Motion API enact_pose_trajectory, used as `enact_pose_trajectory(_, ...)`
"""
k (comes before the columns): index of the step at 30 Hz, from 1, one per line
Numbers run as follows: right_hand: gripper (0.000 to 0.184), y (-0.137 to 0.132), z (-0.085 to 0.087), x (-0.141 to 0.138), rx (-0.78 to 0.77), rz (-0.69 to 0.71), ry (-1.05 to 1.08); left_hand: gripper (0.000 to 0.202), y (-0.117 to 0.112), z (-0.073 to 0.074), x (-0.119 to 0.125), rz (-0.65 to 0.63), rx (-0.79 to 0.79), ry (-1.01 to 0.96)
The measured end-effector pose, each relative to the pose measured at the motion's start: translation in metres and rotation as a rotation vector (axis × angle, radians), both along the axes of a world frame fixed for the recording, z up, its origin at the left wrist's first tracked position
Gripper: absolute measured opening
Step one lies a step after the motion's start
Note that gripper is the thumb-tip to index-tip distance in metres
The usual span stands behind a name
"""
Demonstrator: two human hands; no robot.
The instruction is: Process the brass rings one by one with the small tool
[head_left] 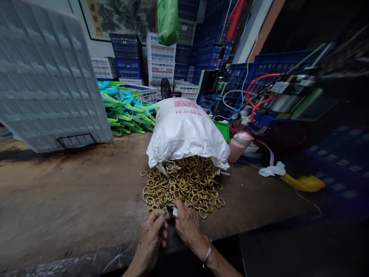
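Note:
Gold-coloured rings point(184, 184) spill from the mouth of a white woven sack point(187, 130) onto the wooden table. At the near edge of this pile, my right hand point(188, 225) is closed around a small knife-like tool point(174, 212) with a dark tip and a pale part. Its tip points toward my left hand point(152, 231), whose thumb and forefinger are pinched together close by. Whatever those fingers may hold is too small or hidden to make out. A metal bracelet point(207, 254) circles my right wrist.
A large translucent ribbed plastic panel point(52, 77) stands at left. Green and blue plastic pieces point(127, 107) are heaped behind it. Right of the sack are a pink bottle point(240, 146), a machine with red hoses point(276, 100) and a yellow item point(302, 182). Stacked crates point(161, 57) fill the back.

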State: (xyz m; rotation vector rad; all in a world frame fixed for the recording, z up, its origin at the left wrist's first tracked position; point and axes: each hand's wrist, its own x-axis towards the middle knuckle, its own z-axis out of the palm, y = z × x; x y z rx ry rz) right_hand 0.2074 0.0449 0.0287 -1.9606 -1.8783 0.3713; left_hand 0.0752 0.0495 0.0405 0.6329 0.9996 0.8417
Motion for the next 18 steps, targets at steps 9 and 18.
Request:
enact_pose_trajectory(9,0.017,0.000,0.010,0.003,0.045,0.000,0.530,0.037,0.001,-0.001,0.006,-0.099,0.118,0.127)
enact_pose_trajectory(18,0.023,-0.001,0.008,0.001,-0.033,0.022,0.715,0.025,0.001,0.001,0.006,-0.051,0.443,0.285)
